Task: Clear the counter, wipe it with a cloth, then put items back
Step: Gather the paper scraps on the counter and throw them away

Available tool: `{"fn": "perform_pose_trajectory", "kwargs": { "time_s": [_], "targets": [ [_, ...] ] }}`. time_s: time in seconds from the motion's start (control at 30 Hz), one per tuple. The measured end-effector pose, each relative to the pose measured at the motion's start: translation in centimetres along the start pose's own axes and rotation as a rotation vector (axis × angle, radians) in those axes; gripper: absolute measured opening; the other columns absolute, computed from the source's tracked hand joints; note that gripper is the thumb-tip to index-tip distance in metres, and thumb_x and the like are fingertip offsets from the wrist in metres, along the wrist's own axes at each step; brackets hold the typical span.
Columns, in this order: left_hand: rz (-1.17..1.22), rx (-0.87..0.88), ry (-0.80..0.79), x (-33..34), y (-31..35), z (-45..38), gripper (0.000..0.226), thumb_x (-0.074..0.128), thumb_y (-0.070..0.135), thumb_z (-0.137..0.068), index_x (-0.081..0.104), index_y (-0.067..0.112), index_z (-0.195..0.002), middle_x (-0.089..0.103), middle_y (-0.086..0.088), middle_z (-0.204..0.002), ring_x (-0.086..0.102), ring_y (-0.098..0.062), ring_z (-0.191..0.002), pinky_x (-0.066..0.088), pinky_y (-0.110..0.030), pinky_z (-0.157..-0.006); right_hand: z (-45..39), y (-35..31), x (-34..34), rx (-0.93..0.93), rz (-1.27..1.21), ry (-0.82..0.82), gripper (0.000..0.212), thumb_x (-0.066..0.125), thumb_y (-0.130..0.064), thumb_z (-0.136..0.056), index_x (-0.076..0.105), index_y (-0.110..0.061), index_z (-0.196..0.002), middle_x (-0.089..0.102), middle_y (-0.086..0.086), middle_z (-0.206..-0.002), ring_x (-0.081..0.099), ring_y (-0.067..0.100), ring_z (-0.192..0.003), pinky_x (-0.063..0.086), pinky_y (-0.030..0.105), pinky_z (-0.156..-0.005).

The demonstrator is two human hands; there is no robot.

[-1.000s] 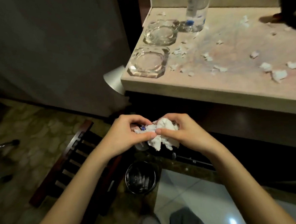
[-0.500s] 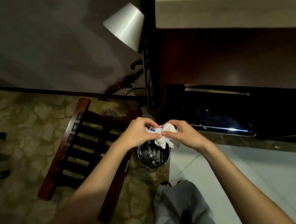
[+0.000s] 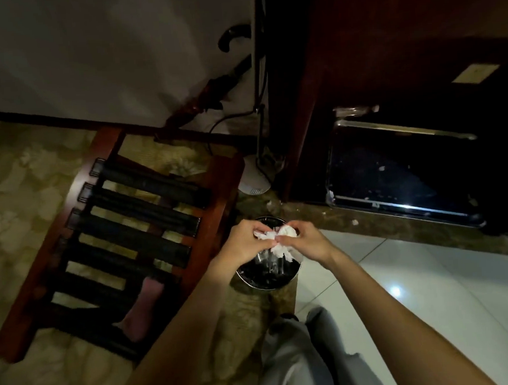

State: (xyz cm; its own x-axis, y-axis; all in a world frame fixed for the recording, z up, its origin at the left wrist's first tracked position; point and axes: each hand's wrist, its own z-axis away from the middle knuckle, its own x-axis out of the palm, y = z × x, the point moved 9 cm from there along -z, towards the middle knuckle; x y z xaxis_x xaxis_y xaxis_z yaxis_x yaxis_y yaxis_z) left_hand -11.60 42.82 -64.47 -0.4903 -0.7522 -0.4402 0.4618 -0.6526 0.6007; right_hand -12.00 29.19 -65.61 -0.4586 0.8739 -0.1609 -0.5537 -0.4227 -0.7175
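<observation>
A: Crumpled tissue wad [image 3: 275,241], where is it?
B: Directly above the waste bin [image 3: 267,277]. Your left hand [image 3: 244,244] and right hand [image 3: 306,242] both pinch it there, fingers curled, probably so loose scraps fall inside.

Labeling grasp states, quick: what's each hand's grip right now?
Left hand: pinching the crumpled white tissue wad.
Right hand: pinching the same wad, above the round metal bin.
</observation>
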Motion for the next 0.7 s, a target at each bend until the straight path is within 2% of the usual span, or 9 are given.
{"fn": "perform_pose_trajectory", "kwargs": {
  "time_s": [0.13,0.23,0.37,0.43,0.5,0.53,0.6,0.67,0.7],
  "targets": [
    [0.007,-0.073,0.015,3.1,-4.6,-4.4,0.037,0.075,0.014,-0.078,0.067,0.009,-0.114,0.066,-0.006,-0.116,0.059,-0.017,-0.109,0.038,-0.016,-0.081,-5.1,5.3,1.6,0.052,0.049,0.014,0.024,0.070,-0.019,-0.086,0.066,-0.005,-0.105,0.065,0.006,-0.092,0.060,0.018,-0.086,0.046,0.030,-0.076],
    [0.018,-0.127,0.025,6.2,-9.1,-8.0,0.037,0.074,0.009,-0.079,0.066,0.006,-0.115,0.066,-0.008,-0.114,0.059,-0.019,-0.110,0.034,-0.012,-0.075,-9.6,10.1,4.0,0.079,0.074,-0.015,0.027,0.070,-0.019,-0.086,0.064,-0.005,-0.108,0.062,0.004,-0.094,0.057,0.016,-0.090,0.042,0.027,-0.077],
    [0.001,-0.182,0.064,8.9,-14.8,-11.9,0.038,0.072,0.002,-0.076,0.066,0.004,-0.113,0.067,-0.009,-0.110,0.060,-0.019,-0.103,0.035,-0.008,-0.062,-14.4,15.8,6.4,0.152,0.107,-0.057,0.040,0.071,-0.023,-0.086,0.059,-0.006,-0.120,0.063,0.007,-0.107,0.057,0.017,-0.098,0.041,0.024,-0.076],
    [0.018,-0.196,0.059,10.0,-16.9,-13.4,0.045,0.072,-0.004,-0.073,0.065,0.003,-0.117,0.067,-0.009,-0.113,0.060,-0.017,-0.102,0.038,-0.004,-0.067,-16.2,17.7,7.3,0.167,0.110,-0.107,0.047,0.073,-0.019,-0.084,0.058,-0.006,-0.126,0.062,0.010,-0.122,0.057,0.021,-0.111,0.043,0.024,-0.084],
    [0.033,-0.205,0.054,10.5,-18.4,-14.3,0.052,0.076,-0.004,-0.070,0.062,0.003,-0.121,0.067,-0.011,-0.117,0.063,-0.021,-0.106,0.042,-0.013,-0.079,-16.9,18.3,7.8,0.183,0.130,-0.161,0.055,0.071,-0.011,-0.084,0.052,-0.006,-0.135,0.054,0.011,-0.135,0.051,0.022,-0.124,0.039,0.020,-0.092],
    [0.035,-0.211,0.053,10.6,-18.6,-14.4,0.054,0.078,-0.001,-0.071,0.062,0.004,-0.122,0.067,-0.010,-0.117,0.063,-0.021,-0.106,0.042,-0.016,-0.080,-17.0,18.5,7.9,0.187,0.146,-0.183,0.058,0.070,-0.007,-0.085,0.048,-0.006,-0.138,0.052,0.011,-0.138,0.048,0.022,-0.127,0.037,0.018,-0.093],
    [0.045,-0.217,0.071,10.3,-18.4,-13.8,0.053,0.079,0.004,-0.073,0.060,0.004,-0.122,0.064,-0.006,-0.116,0.061,-0.020,-0.105,0.044,-0.019,-0.080,-16.7,18.2,8.0,0.181,0.182,-0.207,0.059,0.068,-0.002,-0.084,0.046,-0.007,-0.139,0.053,0.011,-0.135,0.049,0.023,-0.126,0.036,0.013,-0.087],
    [0.088,-0.214,0.111,9.4,-17.3,-12.7,0.055,0.078,0.003,-0.074,0.057,0.000,-0.124,0.062,-0.015,-0.122,0.061,-0.026,-0.108,0.048,-0.027,-0.085,-15.8,17.5,7.6,0.178,0.234,-0.202,0.056,0.068,-0.003,-0.084,0.048,-0.008,-0.137,0.057,0.010,-0.128,0.052,0.023,-0.122,0.036,0.012,-0.079],
    [0.094,-0.213,0.118,8.9,-16.5,-11.9,0.056,0.077,0.001,-0.074,0.055,-0.002,-0.126,0.060,-0.018,-0.123,0.060,-0.029,-0.109,0.049,-0.026,-0.083,-15.2,16.9,7.3,0.169,0.261,-0.193,0.055,0.069,-0.005,-0.083,0.050,-0.008,-0.135,0.059,0.009,-0.126,0.054,0.023,-0.120,0.037,0.014,-0.079]
  ]
}}
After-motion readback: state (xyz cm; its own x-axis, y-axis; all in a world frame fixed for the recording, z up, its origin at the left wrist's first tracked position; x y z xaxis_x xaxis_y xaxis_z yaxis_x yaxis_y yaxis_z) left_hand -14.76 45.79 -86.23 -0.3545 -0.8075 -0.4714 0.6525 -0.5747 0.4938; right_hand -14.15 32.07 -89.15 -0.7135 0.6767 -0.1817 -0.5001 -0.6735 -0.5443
